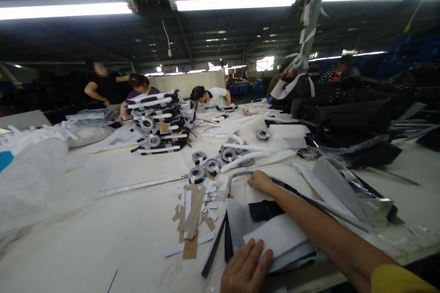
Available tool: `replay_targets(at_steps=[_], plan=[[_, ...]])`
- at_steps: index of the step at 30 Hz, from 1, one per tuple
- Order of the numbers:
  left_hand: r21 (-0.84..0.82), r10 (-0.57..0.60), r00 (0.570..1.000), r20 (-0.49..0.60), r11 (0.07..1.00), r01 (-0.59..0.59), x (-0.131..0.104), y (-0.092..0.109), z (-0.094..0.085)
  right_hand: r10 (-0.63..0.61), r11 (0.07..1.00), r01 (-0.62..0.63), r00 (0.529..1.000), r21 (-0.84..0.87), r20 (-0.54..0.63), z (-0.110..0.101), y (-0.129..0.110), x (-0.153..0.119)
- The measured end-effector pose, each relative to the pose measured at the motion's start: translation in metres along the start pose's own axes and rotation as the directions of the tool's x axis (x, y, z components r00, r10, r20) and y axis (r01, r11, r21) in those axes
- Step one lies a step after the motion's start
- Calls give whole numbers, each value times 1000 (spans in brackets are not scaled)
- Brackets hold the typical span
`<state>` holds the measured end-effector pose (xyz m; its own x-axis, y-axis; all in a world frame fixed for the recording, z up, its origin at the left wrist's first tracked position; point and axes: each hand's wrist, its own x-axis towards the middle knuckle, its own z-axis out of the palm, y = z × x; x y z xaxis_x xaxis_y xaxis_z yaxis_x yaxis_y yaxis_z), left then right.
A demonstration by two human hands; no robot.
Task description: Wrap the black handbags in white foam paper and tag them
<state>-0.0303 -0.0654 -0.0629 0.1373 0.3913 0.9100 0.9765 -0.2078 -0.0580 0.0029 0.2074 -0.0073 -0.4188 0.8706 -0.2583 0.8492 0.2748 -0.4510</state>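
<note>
My right hand (261,182) reaches out across the table with its fingers closed at a long, curved black strap (287,186) that looks wrapped in clear film. Below it, my left hand (244,266) rests with fingers stretched out on a folded white sheet (280,240). This sheet lies on a black bag-like piece (264,210), most of which is covered. Two black strap ends (215,247) stick out at its left side. Exactly how the right fingertips grip is hard to see.
Cardboard and paper strips (192,217) lie left of my hands. Beyond are several coiled rings (213,165) and a stack of black-and-white bundles (160,123). Black bags (347,114) pile up at right; plastic sheeting (34,178) covers the left. A co-worker (215,97) bends over the far side.
</note>
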Motion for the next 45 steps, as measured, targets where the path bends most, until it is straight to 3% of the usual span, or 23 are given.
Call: replay_targets(at_steps=[5,10,12,15,16,17,19,20,23,25,30,39,45], plan=[[-5,39,996,76,999,-39,8,-6,-11,-117,944,105,993,313,22,-8,6,-13],[-20,47,988,150,999,-45,14,-8,-20,-341,765,344,933,545,-111,-25,8,-71],[-28,31,987,156,999,-27,15,-7,-21,-460,696,414,884,587,-79,-33,14,-102],[-63,-11,985,173,998,22,15,-4,-22,-679,592,415,719,691,150,-47,26,-134],[-86,-35,985,172,995,50,15,-2,-22,-704,577,399,685,712,186,-51,30,-139],[-113,-62,985,163,990,81,15,-1,-22,-698,583,406,693,704,179,-54,32,-140],[-161,-101,985,139,979,124,15,0,-22,-631,655,496,774,570,52,-55,33,-134],[-173,-106,985,134,977,128,15,1,-22,-612,705,555,791,441,-16,-53,31,-130],[-152,-89,987,130,982,108,14,0,-21,-643,762,644,765,71,-43,-39,21,-120],[-136,-70,987,143,987,90,12,-1,-20,-651,758,651,759,-33,0,-28,14,-119],[-51,-61,992,114,996,67,9,-1,-18,-638,764,642,766,-66,73,-16,8,-112],[-65,-21,989,143,997,30,16,-3,-19,-617,775,632,755,3,222,-29,0,-60],[-17,-110,992,-61,994,109,3,8,1,-614,747,660,730,-78,299,-27,-15,-16]])
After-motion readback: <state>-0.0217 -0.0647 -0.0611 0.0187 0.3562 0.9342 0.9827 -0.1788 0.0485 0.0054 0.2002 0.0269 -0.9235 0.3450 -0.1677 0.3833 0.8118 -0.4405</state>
